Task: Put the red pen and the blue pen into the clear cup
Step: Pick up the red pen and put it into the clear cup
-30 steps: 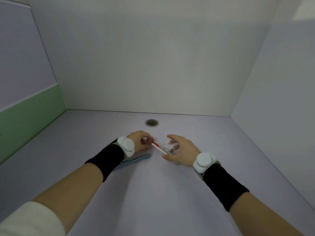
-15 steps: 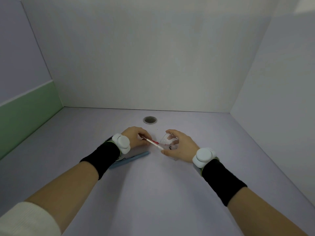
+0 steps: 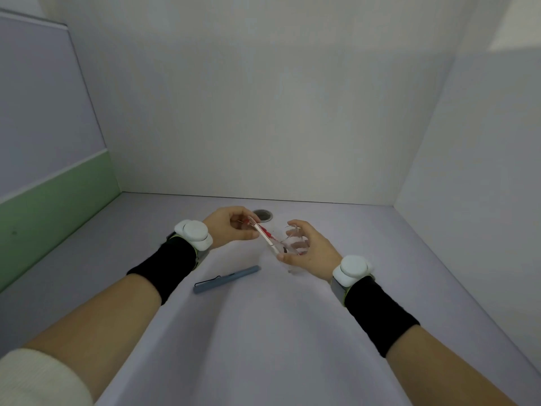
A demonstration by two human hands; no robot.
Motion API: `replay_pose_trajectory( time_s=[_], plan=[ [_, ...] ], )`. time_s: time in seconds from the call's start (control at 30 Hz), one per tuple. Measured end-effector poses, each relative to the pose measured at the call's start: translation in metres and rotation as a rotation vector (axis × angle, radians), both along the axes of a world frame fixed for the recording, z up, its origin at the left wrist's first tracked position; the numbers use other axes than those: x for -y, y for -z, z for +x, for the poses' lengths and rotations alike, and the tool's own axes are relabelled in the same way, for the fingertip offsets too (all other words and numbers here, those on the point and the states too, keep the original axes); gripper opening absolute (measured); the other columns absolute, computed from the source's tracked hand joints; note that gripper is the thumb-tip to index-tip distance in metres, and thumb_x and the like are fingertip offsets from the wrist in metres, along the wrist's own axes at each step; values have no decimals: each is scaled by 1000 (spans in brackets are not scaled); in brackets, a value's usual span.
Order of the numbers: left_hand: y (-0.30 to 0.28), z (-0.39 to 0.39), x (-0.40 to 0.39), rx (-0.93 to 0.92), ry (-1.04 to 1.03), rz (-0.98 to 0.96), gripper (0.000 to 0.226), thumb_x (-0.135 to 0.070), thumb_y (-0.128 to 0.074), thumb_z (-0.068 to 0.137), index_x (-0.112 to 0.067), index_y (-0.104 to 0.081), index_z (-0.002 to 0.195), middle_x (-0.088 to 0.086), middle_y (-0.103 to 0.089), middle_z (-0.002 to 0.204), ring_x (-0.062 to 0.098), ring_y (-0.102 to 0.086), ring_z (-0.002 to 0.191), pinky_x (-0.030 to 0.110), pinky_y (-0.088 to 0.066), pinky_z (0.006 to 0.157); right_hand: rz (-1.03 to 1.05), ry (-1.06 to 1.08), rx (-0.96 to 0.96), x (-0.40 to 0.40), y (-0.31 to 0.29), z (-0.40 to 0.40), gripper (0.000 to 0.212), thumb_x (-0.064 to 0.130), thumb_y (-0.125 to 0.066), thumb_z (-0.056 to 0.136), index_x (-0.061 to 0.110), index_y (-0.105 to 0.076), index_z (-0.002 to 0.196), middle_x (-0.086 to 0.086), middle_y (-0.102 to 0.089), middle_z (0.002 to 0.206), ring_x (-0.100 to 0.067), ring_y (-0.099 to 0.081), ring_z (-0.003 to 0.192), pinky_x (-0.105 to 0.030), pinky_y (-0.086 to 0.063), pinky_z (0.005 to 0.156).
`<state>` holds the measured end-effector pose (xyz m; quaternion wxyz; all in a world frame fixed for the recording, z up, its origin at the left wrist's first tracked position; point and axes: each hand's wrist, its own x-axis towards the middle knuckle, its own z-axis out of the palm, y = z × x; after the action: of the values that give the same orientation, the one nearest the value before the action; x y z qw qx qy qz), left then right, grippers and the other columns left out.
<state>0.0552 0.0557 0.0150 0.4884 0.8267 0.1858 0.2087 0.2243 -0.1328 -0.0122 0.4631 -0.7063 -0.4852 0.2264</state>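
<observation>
My left hand (image 3: 231,227) pinches the upper end of the red pen (image 3: 268,235), a clear-barrelled pen with red parts. The pen slants down to the right, and its lower end reaches into the clear cup (image 3: 292,244). My right hand (image 3: 307,250) wraps around the cup and holds it tilted toward the pen, just above the table. The blue pen (image 3: 227,279) lies flat on the table below and between my hands, with its clip toward the left. Neither hand touches the blue pen.
The work surface is a pale lilac table (image 3: 263,332) boxed in by white walls at the back and right, and a green-and-grey panel on the left. A round metal-rimmed hole (image 3: 262,215) sits in the table just behind my left hand.
Both hands have risen slightly off the table. The red pen's tip has gone further into the cup. The blue pen, earlier partly under my left wrist, now lies fully in view.
</observation>
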Motion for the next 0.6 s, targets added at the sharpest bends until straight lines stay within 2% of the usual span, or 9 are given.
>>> replay_pose_trajectory(
  time_s=[0.07,0.13,0.27,0.37,0.47,0.6],
  plan=[
    [-3,0,1,35,-6,-36,25,-8,-82,75,-19,-73,96,1,-72,92,14,-71,84,25,-57,88,16,9,-36,-2,-1,-2,73,37,-88,67,39,-49,129,6,-56,120,-13,-65,101,-21,-55,82],
    [-5,1,3,68,-32,-44,21,-10,-81,77,-19,-73,94,4,-71,92,13,-69,82,26,-57,85,28,18,-76,-2,-1,-6,72,37,-89,65,41,-50,125,5,-59,114,-8,-67,97,-14,-51,74],
    [-9,4,8,130,-67,-104,18,-7,-77,80,-16,-72,95,0,-73,83,6,-70,70,19,-58,74,62,5,-163,-4,0,-12,74,30,-90,64,35,-49,126,0,-62,113,-16,-66,101,-28,-53,86],
    [-11,6,10,177,-68,-145,28,-5,-77,80,-13,-70,105,2,-75,86,7,-71,75,21,-59,78,83,-10,-200,-7,0,-18,77,19,-89,68,29,-46,131,4,-59,113,-16,-62,98,-32,-53,90],
    [-9,7,7,160,-53,-131,34,-3,-77,79,-16,-68,108,-5,-77,87,7,-72,81,21,-57,83,104,17,-215,-12,-2,-21,72,12,-88,69,22,-51,130,3,-58,116,-16,-59,98,-37,-51,96],
    [-2,1,1,112,-8,-161,54,-8,-78,80,-26,-55,126,-3,-79,99,11,-73,97,21,-55,89,160,44,-292,-15,-2,-16,67,9,-86,70,21,-55,127,3,-58,119,-16,-59,107,-23,-50,88]
  ],
)
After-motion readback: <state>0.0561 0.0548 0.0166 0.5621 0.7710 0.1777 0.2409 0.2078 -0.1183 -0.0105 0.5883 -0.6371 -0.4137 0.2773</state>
